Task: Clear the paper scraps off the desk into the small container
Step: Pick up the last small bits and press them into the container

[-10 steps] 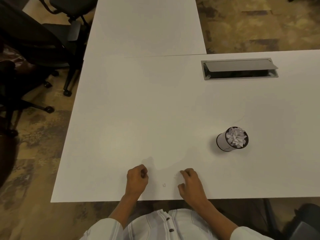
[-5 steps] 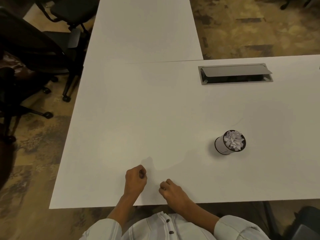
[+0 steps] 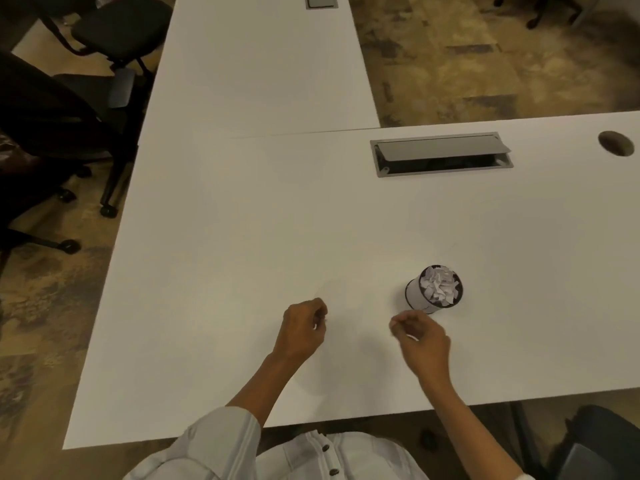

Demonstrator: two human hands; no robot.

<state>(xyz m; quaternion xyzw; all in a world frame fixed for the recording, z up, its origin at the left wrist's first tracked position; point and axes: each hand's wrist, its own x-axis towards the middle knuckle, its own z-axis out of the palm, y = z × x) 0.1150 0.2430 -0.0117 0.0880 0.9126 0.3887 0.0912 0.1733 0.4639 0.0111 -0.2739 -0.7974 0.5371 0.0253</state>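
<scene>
Cup (image 3: 433,289) upright on table (image 3: 242,220), heaped with paper scraps (image 3: 439,283). Right hand (image 3: 420,337) just beside cup, fingers curled, white bit apparently pinched. Left hand (image 3: 304,329) farther from cup, curled, white fleck showing; contents unclear. Risk: overfull cup sheds scraps when more dropped in.

A white desk (image 3: 242,237) bears a scrap-filled container (image 3: 420,296).

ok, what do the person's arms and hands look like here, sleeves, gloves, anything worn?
Both hands, left hand and right hand, are bare: no gloves, and no rings or watch visible. Forearms are uncovered. The pale, faintly striped shirt sleeves are pushed up near the elbows; the shirt front has dark buttons.
</scene>
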